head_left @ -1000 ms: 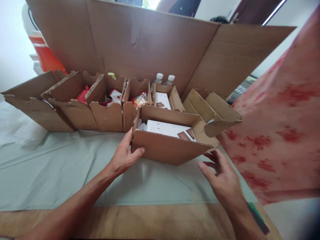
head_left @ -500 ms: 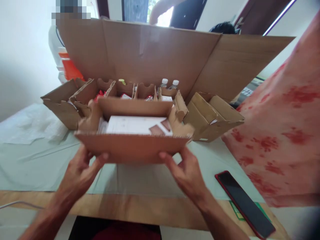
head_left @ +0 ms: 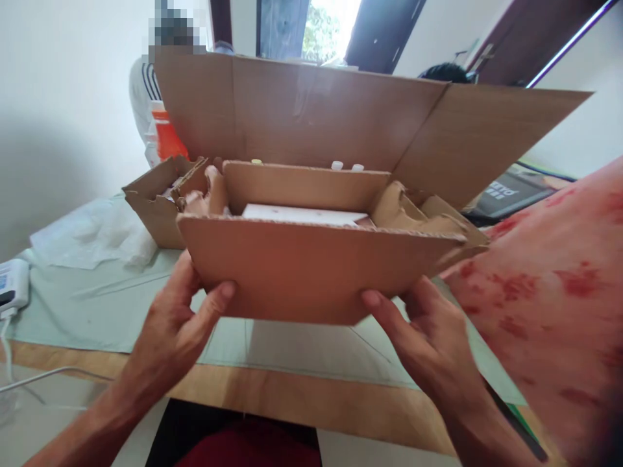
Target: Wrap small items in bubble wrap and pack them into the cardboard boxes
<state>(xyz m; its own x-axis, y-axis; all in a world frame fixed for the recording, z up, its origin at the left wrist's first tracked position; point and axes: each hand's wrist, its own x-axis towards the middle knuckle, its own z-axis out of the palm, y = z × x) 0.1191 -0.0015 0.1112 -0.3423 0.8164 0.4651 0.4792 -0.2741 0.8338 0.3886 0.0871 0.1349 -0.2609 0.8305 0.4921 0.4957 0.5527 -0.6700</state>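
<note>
I hold a small open cardboard box (head_left: 311, 272) up off the table, close to the camera. My left hand (head_left: 180, 318) grips its left bottom corner, thumb on the front wall. My right hand (head_left: 428, 331) grips the right bottom corner the same way. A white flat carton (head_left: 302, 214) lies inside the box, just showing over the front wall. Behind the held box stands a row of similar small boxes (head_left: 156, 201), mostly hidden; two white bottle caps (head_left: 346, 167) peek over its back wall.
A large cardboard sheet (head_left: 341, 117) stands upright behind the boxes. A pale green cloth (head_left: 97, 292) covers the wooden table (head_left: 292, 395). Pink red-stained fabric (head_left: 549, 292) fills the right. A white device (head_left: 12, 285) lies at far left. A person (head_left: 146, 97) stands behind.
I took the box with both hands, lifted it off the table and brought it toward me; it now hides most of the row behind. The phone is out of sight.
</note>
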